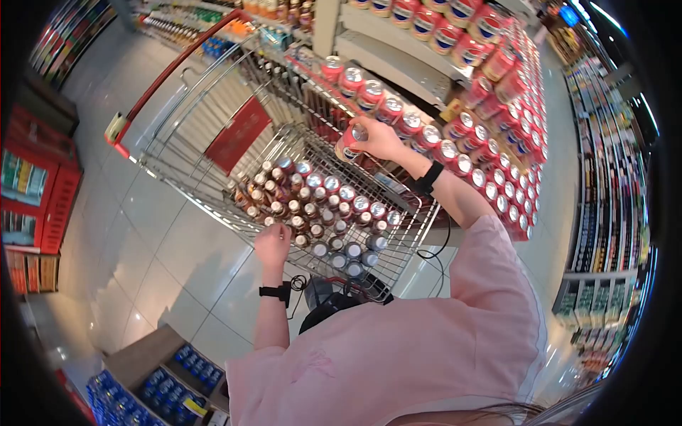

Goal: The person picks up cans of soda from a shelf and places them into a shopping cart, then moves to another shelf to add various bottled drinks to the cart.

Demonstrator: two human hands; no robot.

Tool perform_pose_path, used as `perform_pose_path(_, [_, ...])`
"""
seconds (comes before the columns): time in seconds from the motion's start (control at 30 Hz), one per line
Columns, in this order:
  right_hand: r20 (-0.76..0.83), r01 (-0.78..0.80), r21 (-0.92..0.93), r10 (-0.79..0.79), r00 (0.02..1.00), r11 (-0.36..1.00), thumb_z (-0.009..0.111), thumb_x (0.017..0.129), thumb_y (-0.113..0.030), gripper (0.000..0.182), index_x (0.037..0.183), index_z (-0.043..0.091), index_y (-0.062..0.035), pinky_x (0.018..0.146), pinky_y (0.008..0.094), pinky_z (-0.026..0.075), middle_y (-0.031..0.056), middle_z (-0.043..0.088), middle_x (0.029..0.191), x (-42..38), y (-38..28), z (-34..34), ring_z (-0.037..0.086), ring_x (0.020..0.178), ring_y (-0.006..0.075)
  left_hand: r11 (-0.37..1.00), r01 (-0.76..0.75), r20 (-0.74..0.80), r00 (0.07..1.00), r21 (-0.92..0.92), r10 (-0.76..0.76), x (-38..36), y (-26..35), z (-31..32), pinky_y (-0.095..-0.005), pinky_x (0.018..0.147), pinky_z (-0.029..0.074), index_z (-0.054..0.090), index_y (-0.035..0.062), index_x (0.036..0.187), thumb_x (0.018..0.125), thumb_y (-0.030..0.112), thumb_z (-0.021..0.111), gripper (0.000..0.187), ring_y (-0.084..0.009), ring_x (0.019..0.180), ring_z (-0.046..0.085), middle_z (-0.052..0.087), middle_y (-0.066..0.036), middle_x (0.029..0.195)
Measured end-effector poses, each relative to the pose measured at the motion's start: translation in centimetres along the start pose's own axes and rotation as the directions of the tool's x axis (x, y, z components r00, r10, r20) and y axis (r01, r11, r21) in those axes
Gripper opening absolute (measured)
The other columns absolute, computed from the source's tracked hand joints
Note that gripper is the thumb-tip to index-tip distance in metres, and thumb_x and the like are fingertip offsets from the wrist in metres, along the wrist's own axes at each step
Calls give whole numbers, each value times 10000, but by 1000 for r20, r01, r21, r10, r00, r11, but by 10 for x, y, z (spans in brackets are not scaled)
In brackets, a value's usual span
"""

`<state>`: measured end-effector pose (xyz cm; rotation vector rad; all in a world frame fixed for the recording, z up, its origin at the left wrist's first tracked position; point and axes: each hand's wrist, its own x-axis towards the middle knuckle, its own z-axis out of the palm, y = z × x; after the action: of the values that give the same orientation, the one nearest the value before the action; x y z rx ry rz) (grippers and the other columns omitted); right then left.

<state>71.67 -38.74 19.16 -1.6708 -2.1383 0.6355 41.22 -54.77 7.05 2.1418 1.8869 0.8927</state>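
Note:
My right hand [380,140] is closed around a red soda can [348,147] with a silver top, held over the far side of a wire shopping cart [162,77]. Inside the cart stand rows of cans [332,184] and several capped bottles [295,207], dark ones on the left and grey-capped ones [354,249] nearest me. At the cart's near side is my left hand [273,243], its fingers curled beside the bottles. Whatever those fingers may hold is hidden. Both wrists wear black bands.
Beyond the cart, rows of matching red cans [490,174] are stacked on a display with white shelves [398,53]. Bottled goods line the shelf behind the cart handle. Blue cans in boxes [167,383] stand at lower left, a red cooler [53,184] at far left. Stocked shelves [604,177] run along the right.

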Motion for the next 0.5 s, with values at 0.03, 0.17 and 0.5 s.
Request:
perform_pose_path(0.03, [17, 9, -8, -8, 1000, 1000, 724, 668, -248, 523, 1131, 526, -104, 805, 397, 471, 140, 617, 1021, 10, -1, 18, 587, 958, 311, 999, 0, -19, 1000, -36, -1, 0, 0, 0, -388, 511, 431, 551, 73, 624, 715, 107, 625, 122, -262, 530, 549, 556, -76, 579])
perform_pose_path(0.17, [51, 10, -8, -10, 999, 1000, 732, 672, -225, 502, 1109, 517, -103, 816, 384, 462, 117, 595, 1040, 49, 1, 99, 571, 973, 311, 996, -25, -53, 998, -83, 21, 1, -1, -3, -357, 521, 419, 544, 88, 636, 698, 85, 640, 114, -238, 545, 543, 543, -52, 589])
perform_pose_path(0.5, [-22, 57, 21, -57, 998, 998, 680, 735, -157, 503, 1179, 448, -109, 891, 428, 419, 145, 477, 1179, 150, -5, 260, 465, 1098, 355, 989, -15, -32, 999, -146, 11, 6, -4, -7, -335, 523, 416, 571, 93, 673, 668, 80, 666, 96, -227, 533, 538, 549, -46, 591])
